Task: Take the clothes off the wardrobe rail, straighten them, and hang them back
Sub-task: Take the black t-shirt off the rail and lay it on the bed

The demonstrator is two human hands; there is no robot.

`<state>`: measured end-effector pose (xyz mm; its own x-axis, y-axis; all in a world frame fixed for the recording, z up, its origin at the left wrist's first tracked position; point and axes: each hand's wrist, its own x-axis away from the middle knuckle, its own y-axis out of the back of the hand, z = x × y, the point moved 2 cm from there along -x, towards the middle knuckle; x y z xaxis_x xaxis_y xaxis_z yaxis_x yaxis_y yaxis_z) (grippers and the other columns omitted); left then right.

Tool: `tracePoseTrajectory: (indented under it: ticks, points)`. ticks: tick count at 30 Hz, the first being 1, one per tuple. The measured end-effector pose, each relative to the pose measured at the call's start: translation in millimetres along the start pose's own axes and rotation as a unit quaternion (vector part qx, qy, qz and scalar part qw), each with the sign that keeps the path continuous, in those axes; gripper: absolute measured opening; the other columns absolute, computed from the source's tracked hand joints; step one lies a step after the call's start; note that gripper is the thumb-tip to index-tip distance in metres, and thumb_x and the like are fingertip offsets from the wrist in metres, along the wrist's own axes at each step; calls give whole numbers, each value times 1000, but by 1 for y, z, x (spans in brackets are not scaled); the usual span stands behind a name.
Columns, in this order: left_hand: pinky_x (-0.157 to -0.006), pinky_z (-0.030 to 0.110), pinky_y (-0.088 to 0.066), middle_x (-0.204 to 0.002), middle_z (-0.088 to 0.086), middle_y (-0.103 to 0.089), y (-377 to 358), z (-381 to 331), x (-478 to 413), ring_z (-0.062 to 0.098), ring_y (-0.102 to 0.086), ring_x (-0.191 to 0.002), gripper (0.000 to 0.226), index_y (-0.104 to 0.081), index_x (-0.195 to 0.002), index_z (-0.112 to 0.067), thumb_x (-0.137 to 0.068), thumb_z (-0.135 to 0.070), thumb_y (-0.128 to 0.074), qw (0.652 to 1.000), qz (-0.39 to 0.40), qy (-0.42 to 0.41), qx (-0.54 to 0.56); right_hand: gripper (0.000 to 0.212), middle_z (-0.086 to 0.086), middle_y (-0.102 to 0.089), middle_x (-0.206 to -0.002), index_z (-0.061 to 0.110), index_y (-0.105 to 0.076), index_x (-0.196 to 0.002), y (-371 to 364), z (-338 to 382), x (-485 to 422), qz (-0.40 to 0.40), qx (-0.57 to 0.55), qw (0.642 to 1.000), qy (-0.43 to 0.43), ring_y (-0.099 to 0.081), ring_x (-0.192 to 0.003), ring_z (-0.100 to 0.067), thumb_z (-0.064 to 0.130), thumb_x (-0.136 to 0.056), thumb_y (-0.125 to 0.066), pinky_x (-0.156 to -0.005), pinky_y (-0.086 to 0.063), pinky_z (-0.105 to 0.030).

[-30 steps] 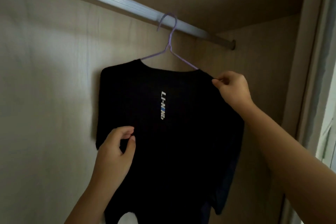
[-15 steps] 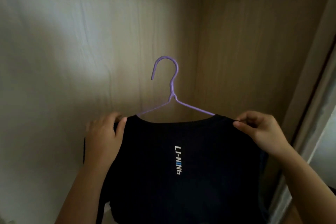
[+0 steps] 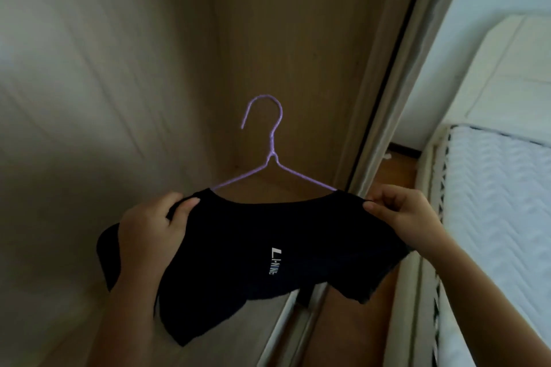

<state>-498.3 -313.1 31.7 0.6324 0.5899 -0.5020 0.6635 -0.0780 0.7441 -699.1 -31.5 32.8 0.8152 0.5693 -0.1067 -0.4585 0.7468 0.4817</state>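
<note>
A black T-shirt (image 3: 238, 250) with a small white logo hangs on a purple wire hanger (image 3: 269, 155), held free in the air in front of the wardrobe's inner corner. My left hand (image 3: 150, 229) grips the shirt's left shoulder, thumb over the fabric. My right hand (image 3: 402, 213) pinches the right shoulder seam between thumb and fingers. The hanger's hook points up and catches on nothing. The wardrobe rail is out of the view.
Wooden wardrobe walls (image 3: 104, 98) fill the left and centre. The sliding-door frame and track (image 3: 384, 116) run diagonally on the right. Beyond it stands a bed with a white mattress (image 3: 495, 202) and a strip of wooden floor (image 3: 396, 170).
The shirt on its hanger came off the rail and moved down and out towards the door. My left hand went from the shirt's middle to its left shoulder. The view tilted down.
</note>
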Motion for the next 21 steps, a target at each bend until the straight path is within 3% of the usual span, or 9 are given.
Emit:
tracePoseTrajectory:
  ticks: [5,7,9,11,13,15,17,21]
  points:
    - [-44,25,-36,-52,11,-61,-60,-26,15,32,-58,-48,61,-65,-69,-10,-76,-63,-36,990,114,-68,45,33,14,-65,-54,26,-65,-57,24,-57,59,-70,32,990,-119,-58,-55,-6,3,-80,-65,-56,-42,-12]
    - [-42,22,-35,-50,9,-62,-86,-44,25,28,-59,-46,58,-67,-70,-11,-73,-61,-38,982,151,-75,81,32,14,-68,-59,31,-67,-66,36,-74,90,-96,34,982,-159,-59,-56,-1,2,-79,-65,-56,-41,-8]
    - [-44,16,-36,-48,-6,-57,-111,-64,37,5,-55,-48,54,-65,-68,-14,-74,-60,-36,965,211,-89,131,33,10,-69,-65,33,-66,-68,49,-93,124,-122,42,972,-196,-59,-58,-1,3,-80,-66,-56,-40,-8]
    - [-50,9,-37,-50,-15,-48,-132,-89,51,-3,-52,-60,47,-63,-65,-16,-75,-56,-41,941,260,-127,177,32,10,-67,-60,32,-66,-65,66,-107,162,-162,47,957,-238,-57,-55,0,4,-80,-66,-53,-39,-7]
    - [-57,12,-39,-57,-13,-55,-149,-115,66,1,-52,-70,39,-63,-65,-15,-77,-49,-50,918,297,-156,213,32,9,-65,-54,30,-65,-65,83,-112,199,-211,45,937,-276,-54,-50,1,2,-80,-66,-50,-38,-6]
    - [-59,15,-39,-60,-8,-61,-160,-140,81,5,-54,-77,29,-64,-66,-15,-80,-39,-60,894,342,-172,233,32,-4,-65,-56,31,-66,-65,96,-114,234,-249,57,921,-296,-53,-52,-2,2,-78,-67,-52,-38,-7]
    - [-53,14,-38,-60,-7,-61,-168,-162,94,10,-57,-69,22,-63,-65,-17,-82,-30,-64,872,382,-189,241,32,-12,-66,-62,33,-66,-66,104,-115,266,-285,72,902,-315,-53,-57,-6,4,-77,-69,-57,-39,-11]
    - [-52,16,-33,-56,-13,-55,-177,-194,120,4,-54,-59,26,-51,-59,-32,-80,-27,-65,842,421,-221,257,22,11,-68,-72,28,-65,-69,102,-117,322,-336,103,866,-357,-57,-63,-3,7,-77,-69,-60,-40,-8]
